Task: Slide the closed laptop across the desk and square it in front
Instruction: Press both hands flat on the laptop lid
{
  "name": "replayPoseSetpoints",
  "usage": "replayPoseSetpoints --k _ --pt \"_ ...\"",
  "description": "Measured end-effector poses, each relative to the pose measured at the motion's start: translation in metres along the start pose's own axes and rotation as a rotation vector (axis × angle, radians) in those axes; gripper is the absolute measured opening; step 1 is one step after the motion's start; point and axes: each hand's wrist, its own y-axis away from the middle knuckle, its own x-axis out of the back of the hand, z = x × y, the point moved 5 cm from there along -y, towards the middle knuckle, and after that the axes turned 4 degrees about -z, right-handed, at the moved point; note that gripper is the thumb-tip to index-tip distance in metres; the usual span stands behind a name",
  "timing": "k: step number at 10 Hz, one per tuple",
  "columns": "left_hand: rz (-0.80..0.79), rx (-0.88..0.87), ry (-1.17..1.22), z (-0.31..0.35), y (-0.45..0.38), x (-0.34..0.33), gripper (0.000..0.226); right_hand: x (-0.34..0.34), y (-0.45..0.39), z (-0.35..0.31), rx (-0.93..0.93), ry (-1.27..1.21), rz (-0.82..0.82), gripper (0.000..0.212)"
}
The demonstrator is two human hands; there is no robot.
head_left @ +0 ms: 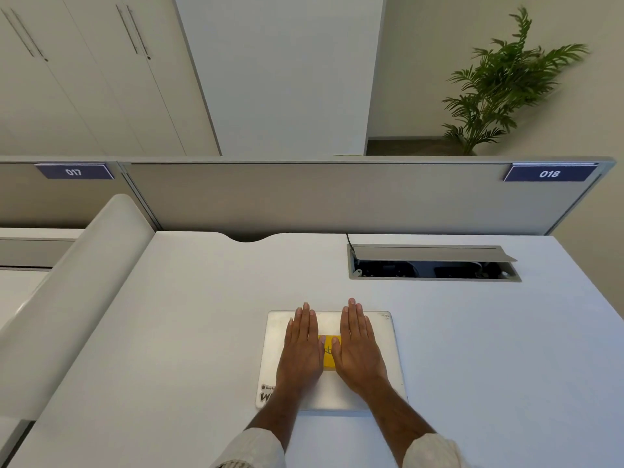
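A closed silver laptop (385, 352) lies flat on the white desk (169, 332), near the front edge and roughly square to it. A yellow sticker (328, 358) marks the middle of its lid, and a black-and-white sticker sits at its near left corner. My left hand (300, 349) rests flat on the lid's left half, fingers together and stretched forward. My right hand (359, 346) lies flat on the right half in the same way. Both palms press on the lid; neither hand grips an edge.
An open cable box (434, 263) with a raised flap is set into the desk behind the laptop, to the right. A grey partition (337, 197) closes the desk's far edge. A rounded white divider (77, 298) runs along the left side.
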Motion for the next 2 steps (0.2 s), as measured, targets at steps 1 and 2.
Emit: replayPoseSetpoints --k 1,2 --pt "0.002 0.006 0.024 0.0009 -0.0011 -0.0006 0.058 0.0027 0.0003 -0.0003 0.001 0.021 0.032 0.065" --pt "0.007 0.015 0.038 0.0025 -0.0002 0.0015 0.058 0.0018 0.0013 -0.0005 0.005 0.002 0.046 0.064"
